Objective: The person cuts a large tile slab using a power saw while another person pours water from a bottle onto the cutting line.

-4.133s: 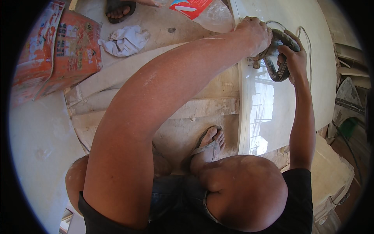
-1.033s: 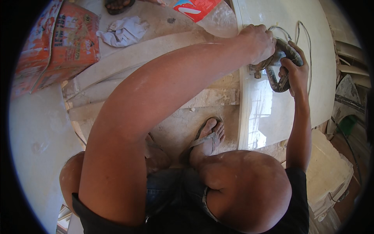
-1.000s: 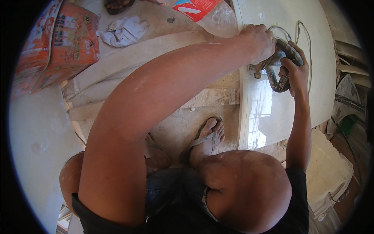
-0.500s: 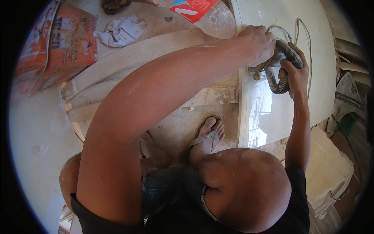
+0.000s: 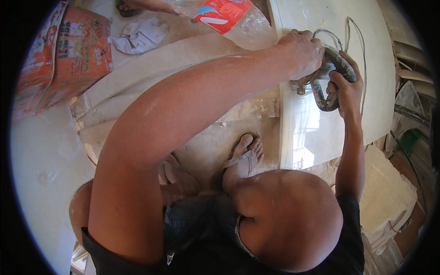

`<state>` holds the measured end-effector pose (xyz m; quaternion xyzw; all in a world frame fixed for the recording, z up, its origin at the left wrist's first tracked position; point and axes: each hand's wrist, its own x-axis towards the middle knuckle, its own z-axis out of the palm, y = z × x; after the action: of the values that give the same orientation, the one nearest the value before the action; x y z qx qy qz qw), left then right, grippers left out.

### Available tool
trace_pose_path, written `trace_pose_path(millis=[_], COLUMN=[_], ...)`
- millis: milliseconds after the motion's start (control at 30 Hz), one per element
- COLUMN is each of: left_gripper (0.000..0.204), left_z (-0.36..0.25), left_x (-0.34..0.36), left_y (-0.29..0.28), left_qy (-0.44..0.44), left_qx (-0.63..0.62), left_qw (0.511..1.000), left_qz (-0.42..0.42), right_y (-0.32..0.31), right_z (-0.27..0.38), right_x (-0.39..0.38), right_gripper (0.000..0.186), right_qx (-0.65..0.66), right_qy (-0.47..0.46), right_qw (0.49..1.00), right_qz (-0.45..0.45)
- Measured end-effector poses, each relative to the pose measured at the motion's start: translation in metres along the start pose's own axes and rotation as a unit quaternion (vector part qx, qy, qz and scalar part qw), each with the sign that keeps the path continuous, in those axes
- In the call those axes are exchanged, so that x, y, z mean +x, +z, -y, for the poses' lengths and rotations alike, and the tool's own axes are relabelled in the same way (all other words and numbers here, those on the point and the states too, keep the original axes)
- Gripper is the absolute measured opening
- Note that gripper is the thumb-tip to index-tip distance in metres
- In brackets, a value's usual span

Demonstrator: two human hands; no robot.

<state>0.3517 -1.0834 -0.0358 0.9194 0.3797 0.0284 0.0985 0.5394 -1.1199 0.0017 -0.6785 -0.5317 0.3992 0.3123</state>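
My left hand (image 5: 302, 55) reaches across to the right, its fingers wrapped over the front body of a dusty corded power cutter (image 5: 324, 101) that rests on a glossy cream slab (image 5: 366, 120). Around the cutter's dark looped rear handle, my right hand (image 5: 347, 87) is closed. A small brassy fitting (image 5: 301, 88) sticks out below my left hand. The cutter's blade, if any, is hidden from view. Just beyond my left forearm, another person's hand (image 5: 176, 10) is at a large clear plastic bottle (image 5: 256, 28) with a red label, lying near the slab's left edge.
The cutter's grey cord (image 5: 363, 50) loops over the slab. A torn orange carton (image 5: 87, 68) and a crumpled white cloth (image 5: 140, 35) lie at far left. Pale cut strips (image 5: 137, 73) cross the floor beyond my sandalled feet. Broken slabs (image 5: 387, 197) are piled on the right.
The bottle sits slightly lower and further left in view, and more of the other person's arm shows. My two hands keep their hold on the cutter, nearly unmoved.
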Motion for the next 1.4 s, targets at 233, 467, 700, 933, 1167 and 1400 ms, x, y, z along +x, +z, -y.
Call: trace_pose_path(millis=[233, 467, 700, 933, 1167, 1400], left_gripper=[0.067, 0.07, 0.066, 0.058, 0.054, 0.054], left_z=[-0.003, -0.005, -0.008, -0.011, -0.016, -0.019], left_x=[-0.001, -0.003, -0.007, -0.01, -0.011, -0.014], left_y=[0.001, 0.003, 0.005, 0.006, 0.006, 0.005], left_qy=[-0.004, -0.012, -0.01, -0.007, -0.007, -0.003], left_qx=[0.007, -0.018, -0.022, -0.006, -0.019, -0.015], left_qw=[1.0, 1.0, 1.0, 1.0, 1.0, 1.0], left_qz=[0.015, 0.005, -0.002, -0.005, 0.005, 0.008], right_y=[0.001, 0.002, 0.002, 0.0, -0.001, -0.004], right_z=[-0.003, -0.002, -0.003, -0.005, -0.01, -0.009], right_x=[-0.003, -0.006, -0.01, -0.013, -0.016, -0.021], right_gripper=[0.059, 0.059, 0.058, 0.06, 0.057, 0.058], right_qx=[0.006, -0.005, -0.01, -0.012, 0.003, -0.01], right_qy=[-0.004, 0.0, -0.001, 0.0, -0.005, -0.002], right_qw=[1.0, 1.0, 1.0, 1.0, 1.0, 1.0], right_qz=[-0.006, -0.012, -0.004, 0.006, 0.0, 0.009])
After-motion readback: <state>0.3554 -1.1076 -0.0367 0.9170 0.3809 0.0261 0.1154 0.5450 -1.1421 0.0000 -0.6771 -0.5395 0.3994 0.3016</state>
